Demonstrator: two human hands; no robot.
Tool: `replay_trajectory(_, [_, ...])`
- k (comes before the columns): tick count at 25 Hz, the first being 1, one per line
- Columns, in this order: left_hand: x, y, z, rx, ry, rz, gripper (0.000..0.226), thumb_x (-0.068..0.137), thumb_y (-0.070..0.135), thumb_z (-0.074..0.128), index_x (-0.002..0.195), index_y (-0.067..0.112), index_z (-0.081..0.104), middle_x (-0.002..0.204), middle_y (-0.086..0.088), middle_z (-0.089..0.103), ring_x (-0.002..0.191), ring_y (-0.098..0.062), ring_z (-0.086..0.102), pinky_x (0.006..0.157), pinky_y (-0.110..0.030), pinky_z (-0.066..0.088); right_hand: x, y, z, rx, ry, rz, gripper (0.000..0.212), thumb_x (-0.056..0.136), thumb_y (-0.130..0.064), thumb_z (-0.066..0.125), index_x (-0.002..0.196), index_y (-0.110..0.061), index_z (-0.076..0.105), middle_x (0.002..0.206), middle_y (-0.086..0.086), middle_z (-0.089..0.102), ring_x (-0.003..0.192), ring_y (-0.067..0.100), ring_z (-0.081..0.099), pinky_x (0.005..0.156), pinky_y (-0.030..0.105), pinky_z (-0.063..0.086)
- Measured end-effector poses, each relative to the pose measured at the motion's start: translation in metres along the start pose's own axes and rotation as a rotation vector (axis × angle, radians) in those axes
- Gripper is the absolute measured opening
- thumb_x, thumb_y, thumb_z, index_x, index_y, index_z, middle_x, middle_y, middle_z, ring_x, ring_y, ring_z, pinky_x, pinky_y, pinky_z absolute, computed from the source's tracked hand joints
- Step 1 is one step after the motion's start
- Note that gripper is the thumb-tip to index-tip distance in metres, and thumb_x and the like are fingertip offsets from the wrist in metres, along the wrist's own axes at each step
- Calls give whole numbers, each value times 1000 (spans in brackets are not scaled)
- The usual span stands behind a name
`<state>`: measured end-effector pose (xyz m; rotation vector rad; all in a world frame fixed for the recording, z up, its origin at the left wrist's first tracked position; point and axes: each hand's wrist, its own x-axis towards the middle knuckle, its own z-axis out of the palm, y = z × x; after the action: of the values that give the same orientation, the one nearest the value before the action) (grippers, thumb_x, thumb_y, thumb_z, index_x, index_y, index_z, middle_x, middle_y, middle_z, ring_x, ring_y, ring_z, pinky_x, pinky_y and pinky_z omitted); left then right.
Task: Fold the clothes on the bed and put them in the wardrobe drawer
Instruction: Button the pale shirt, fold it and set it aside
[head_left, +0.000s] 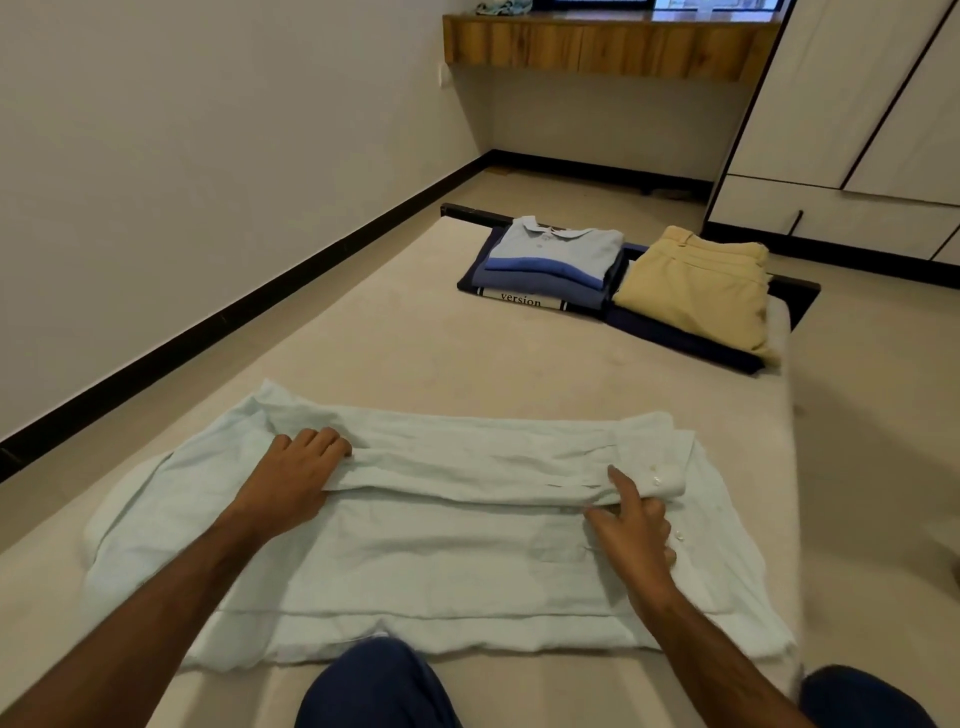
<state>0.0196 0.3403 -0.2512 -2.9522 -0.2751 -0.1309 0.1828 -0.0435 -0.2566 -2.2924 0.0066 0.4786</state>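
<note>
A pale mint button shirt (426, 561) lies spread across the near end of the bed (395, 343). One sleeve is folded sideways over its back. My left hand (296, 475) grips the folded sleeve at its left end, fingers curled over the cloth. My right hand (636, 525) pinches the sleeve near the buttoned cuff (660, 480), with the index finger raised. At the far end of the bed sits a stack of folded tops (550, 265), with a light blue polo on top. Folded beige trousers (696, 286) lie beside it on a dark navy garment (680, 338).
A white wardrobe (852, 119) with a low drawer (831, 218) stands at the far right. A wooden shelf (608, 47) hangs on the back wall. The wall with its black skirting runs along the bed's left side. My knees in dark trousers (374, 686) are at the bottom edge.
</note>
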Motion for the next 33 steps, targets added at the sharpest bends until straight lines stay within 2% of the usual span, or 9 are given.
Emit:
replay_trajectory(3, [6,8,2,14,-59,-5,61,61,16,83,117,19,59,122,-3,59,104,-28,58,80,-43,47,1,1,-22,37,-91,-141,32,99,-58,48,122,-42,64,112,-14,63,116,17,58,110,50,35])
replay_trajectory(6, [10,12,3,-56,-72,-13,63,65,20,86,121,18,58,124,-5,59,106,-28,59,84,-43,49,8,0,-36,-14,63,-360,18,100,-46,54,95,-36,68,89,-8,68,89,19,64,77,36,51])
replay_trajectory(9, [11,10,11,-116,-95,-48,69,71,14,82,133,18,51,136,-7,55,119,-29,56,94,-43,49,50,-7,-47,-341,359,-340,32,97,-46,58,123,-27,60,121,4,56,113,28,51,92,44,40])
replay_trajectory(12, [12,9,24,-130,-164,-75,82,80,1,67,153,13,31,158,-12,32,144,-35,33,114,-52,35,85,-6,-50,-553,147,-128,61,96,-61,50,138,-17,46,135,9,55,125,32,49,102,47,32])
replay_trajectory(15, [13,13,33,-113,-249,-87,87,87,-1,54,160,13,9,167,-10,4,154,-36,4,119,-59,17,95,0,-54,-443,160,-229,35,102,-36,52,132,-18,51,121,7,67,116,32,59,100,45,34])
replay_trajectory(21, [13,9,32,-78,-254,-57,92,87,10,60,160,14,4,167,-9,-5,153,-38,0,118,-63,15,108,11,-77,77,327,-286,12,101,-23,54,105,-17,63,108,8,63,100,29,61,86,40,50])
replay_trajectory(25, [8,8,35,-103,-217,-55,93,86,6,56,160,14,0,166,-7,-8,154,-33,-4,120,-59,13,117,2,-69,-294,64,-276,29,90,-56,63,103,-30,61,103,-8,54,105,19,47,92,41,34])
replay_trajectory(29, [8,12,36,-101,-232,-72,93,89,6,52,157,13,-10,164,-8,-18,153,-33,-12,121,-57,5,141,-14,-85,-301,143,-274,24,93,-46,65,89,-23,57,87,-3,61,96,26,58,84,40,36])
replay_trajectory(33, [18,14,25,-67,-439,-48,88,95,15,45,156,15,-20,161,-10,-29,151,-35,-20,121,-59,-2,147,-24,-73,-492,140,-188,22,92,-19,59,115,-22,58,122,8,59,109,28,52,98,45,39])
